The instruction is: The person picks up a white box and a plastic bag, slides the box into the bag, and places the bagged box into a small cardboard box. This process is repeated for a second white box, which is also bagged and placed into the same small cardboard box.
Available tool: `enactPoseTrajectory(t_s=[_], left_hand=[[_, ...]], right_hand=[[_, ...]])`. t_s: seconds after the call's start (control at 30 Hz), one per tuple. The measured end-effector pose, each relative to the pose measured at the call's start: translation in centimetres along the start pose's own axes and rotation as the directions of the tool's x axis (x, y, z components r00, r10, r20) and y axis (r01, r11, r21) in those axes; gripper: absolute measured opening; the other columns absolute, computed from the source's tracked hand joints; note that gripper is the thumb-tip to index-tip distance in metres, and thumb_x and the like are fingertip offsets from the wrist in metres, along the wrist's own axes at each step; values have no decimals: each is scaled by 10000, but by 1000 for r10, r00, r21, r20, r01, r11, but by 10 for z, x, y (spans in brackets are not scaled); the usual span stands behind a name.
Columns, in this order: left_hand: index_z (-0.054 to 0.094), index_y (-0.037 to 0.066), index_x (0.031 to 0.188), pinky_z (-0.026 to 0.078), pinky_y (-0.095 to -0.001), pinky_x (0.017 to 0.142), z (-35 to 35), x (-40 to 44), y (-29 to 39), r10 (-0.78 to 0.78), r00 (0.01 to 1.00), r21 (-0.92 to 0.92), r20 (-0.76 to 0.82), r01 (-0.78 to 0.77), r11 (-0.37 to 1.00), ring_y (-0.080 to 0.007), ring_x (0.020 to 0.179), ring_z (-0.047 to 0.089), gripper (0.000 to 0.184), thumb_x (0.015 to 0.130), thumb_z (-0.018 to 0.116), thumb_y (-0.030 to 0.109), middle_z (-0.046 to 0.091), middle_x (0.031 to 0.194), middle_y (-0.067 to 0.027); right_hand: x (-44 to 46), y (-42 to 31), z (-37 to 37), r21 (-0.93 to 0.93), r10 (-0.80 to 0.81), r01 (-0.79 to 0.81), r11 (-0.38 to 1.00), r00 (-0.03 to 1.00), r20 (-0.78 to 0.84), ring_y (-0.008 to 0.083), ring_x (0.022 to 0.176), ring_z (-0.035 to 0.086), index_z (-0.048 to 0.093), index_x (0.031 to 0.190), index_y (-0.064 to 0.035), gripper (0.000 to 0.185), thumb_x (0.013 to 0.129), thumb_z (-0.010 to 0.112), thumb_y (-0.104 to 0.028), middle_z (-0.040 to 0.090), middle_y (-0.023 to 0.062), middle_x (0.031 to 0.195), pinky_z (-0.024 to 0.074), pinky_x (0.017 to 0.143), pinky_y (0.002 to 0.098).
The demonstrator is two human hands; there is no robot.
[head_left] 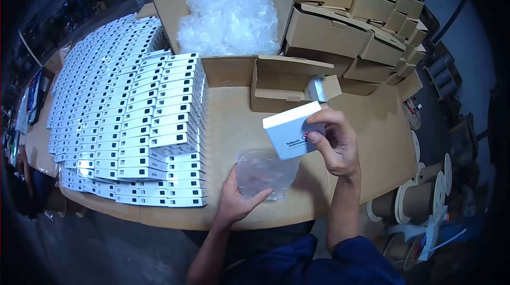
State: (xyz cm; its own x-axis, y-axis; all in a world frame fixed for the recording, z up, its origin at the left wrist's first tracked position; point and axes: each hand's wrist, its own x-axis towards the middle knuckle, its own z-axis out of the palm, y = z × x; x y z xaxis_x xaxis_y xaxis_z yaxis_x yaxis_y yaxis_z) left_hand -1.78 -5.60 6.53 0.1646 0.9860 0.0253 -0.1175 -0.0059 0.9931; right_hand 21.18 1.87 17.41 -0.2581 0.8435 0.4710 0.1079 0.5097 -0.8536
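White box (289, 131), tilted, was clamped in right-hand grip (337, 141), far and right of clear bag (265, 173); left-hand grip (237, 198) held bag's near left side; box-bag contact unclear.

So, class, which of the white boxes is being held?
The white box marked "Telkom Indonesia", gripped in the right hand; by contrast, the stacked white boxes to the left have no hand on them.

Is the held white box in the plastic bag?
Out. The right hand grips the white box, edges uncovered; the left hand holds the plastic bag.
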Motion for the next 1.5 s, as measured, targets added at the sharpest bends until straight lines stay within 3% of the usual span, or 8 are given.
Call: enactPoseTrajectory(t_s=[0.37, 0.63, 0.7, 0.8, 0.97, 1.1, 1.27, 1.5], left_hand=[[545, -10, 1306, 543, -353, 960, 2, 13, -2, 49, 999, 79, 14, -50, 996, -197, 1093, 682, 627, 791, 885, 103, 707, 1160, -135], [493, -28, 1366, 539, -352, 991, 0, 19, -4, 25, 1000, -113, -13, -27, 993, -211, 1152, 651, 711, 785, 891, 76, 649, 1259, -154], [445, -47, 1435, 531, -353, 1008, 0, 18, -4, 47, 999, -214, -15, -49, 976, -210, 1181, 633, 608, 928, 750, 95, 618, 1321, -150], [389, -59, 1514, 492, -350, 1050, -1, 18, -19, -33, 998, -414, -62, 5, 910, -195, 1219, 607, 474, 1098, 475, 152, 603, 1369, -145], [404, -58, 1515, 465, -348, 1073, -1, 20, -35, -65, 990, -483, -124, -3, 876, -189, 1240, 592, 461, 1113, 454, 163, 607, 1370, -140], [422, -60, 1507, 456, -345, 1079, -4, 25, -39, -28, 984, -432, -174, -50, 901, -187, 1244, 589, 455, 1116, 453, 171, 611, 1369, -133], [475, -68, 1479, 446, -337, 1079, -13, 29, -44, -27, 987, -305, -156, -22, 952, -183, 1234, 594, 482, 1143, 377, 263, 655, 1312, -145], [466, -72, 1488, 399, -341, 1136, -6, 36, -12, 130, 982, -3, -140, -132, 991, -209, 1286, 568, 524, 1150, 334, 306, 657, 1330, -172]], right_hand=[[15, 19, 9, 42, -12, 3, 999, 976, 216, 209, 906, 634, 710, 1085, -11, 202, 991, 579, -132, 675, 110, 981, 494, 817, 333], [-5, 38, 29, 330, 175, -221, 918, 971, 165, 262, 1258, 589, 650, 1287, 52, 496, 1101, 411, -341, 669, 169, 1277, 415, 1117, 388], [-8, 42, 29, 277, 214, -262, 924, 958, 191, 286, 1300, 569, 638, 1314, 61, 575, 1103, 373, -404, 648, 187, 1335, 383, 1155, 401], [-17, 50, 28, 302, 274, -326, 896, 940, 203, 286, 1302, 567, 576, 1395, 40, 496, 1093, 443, -331, 622, 184, 1378, 387, 1155, 404], [-44, 55, 49, 562, 418, -359, 745, 908, 25, 243, 1291, 573, 488, 1460, 9, 470, 1030, 612, -135, 561, 209, 1444, 437, 1115, 380], [-72, 79, 62, 736, 610, -431, 523, 792, 29, 144, 1048, 665, 573, 1270, 3, 270, 1027, 637, -97, 705, 128, 1162, 525, 942, 294], [-70, 75, 68, 644, 616, -412, 645, 779, -117, 53, 885, 599, 637, 1116, 16, 111, 1015, 648, -30, 690, 33, 961, 485, 819, 217], [-65, 79, 69, 723, 415, -197, 662, 900, -134, 228, 1168, 634, 546, 1191, -22, 157, 1045, 587, -64, 621, 256, 1350, 472, 1043, 349]])
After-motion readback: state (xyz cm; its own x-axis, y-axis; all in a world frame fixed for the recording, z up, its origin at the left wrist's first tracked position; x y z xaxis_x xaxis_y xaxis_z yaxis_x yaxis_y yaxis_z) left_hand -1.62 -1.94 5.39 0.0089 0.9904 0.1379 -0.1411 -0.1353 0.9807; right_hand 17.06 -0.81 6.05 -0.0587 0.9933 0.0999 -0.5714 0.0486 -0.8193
